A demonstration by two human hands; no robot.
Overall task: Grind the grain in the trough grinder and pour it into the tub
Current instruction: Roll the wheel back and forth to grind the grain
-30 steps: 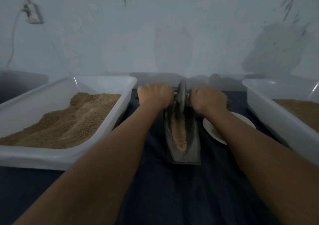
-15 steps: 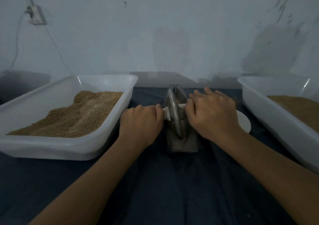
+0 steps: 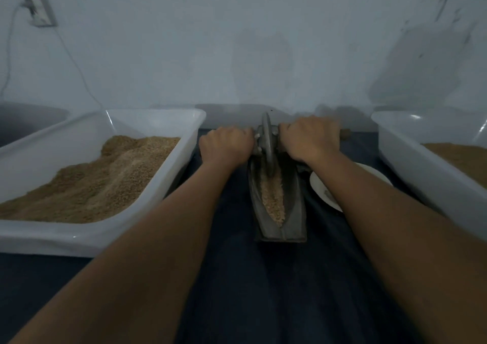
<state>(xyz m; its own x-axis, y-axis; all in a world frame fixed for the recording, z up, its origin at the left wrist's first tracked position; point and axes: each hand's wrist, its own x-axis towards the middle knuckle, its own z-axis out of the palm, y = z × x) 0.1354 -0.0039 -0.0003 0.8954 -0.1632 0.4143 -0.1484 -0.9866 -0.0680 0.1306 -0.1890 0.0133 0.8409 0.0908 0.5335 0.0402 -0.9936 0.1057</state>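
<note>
Left hand (image 3: 225,146) and right hand (image 3: 309,139) curl their fingers around the axle handle (image 3: 345,134), grinding wheel (image 3: 267,146) between them, grain (image 3: 272,198) nearer.

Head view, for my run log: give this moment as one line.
stage: grinding | hands: left, right grip axle | wheel: far end of trough | grain: in trough | tub: not poured
</note>
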